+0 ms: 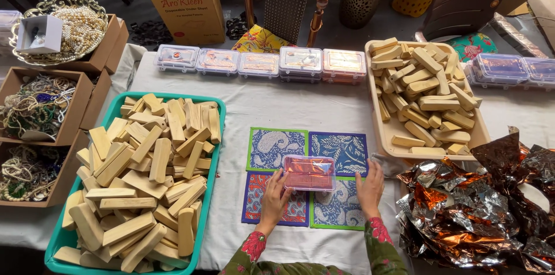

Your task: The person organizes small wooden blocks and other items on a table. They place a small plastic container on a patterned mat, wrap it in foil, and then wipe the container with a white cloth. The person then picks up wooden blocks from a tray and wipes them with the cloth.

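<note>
A small clear plastic box (309, 172) with shiny copper-coloured contents sits on patterned square mats (277, 148) in the middle of the white-clothed table. My left hand (273, 200) touches the box's left end with its fingertips. My right hand (370, 189) rests just off the box's right end, fingers together, near or touching it. Both sleeves are green with red flowers.
A teal tray (211, 194) piled with pale wooden blocks stands left. A beige tray (386, 130) of similar blocks stands right, with crumpled copper foil (480, 211) below it. A row of clear lidded boxes (260, 62) lines the far edge. Cardboard boxes of beads (40, 107) sit far left.
</note>
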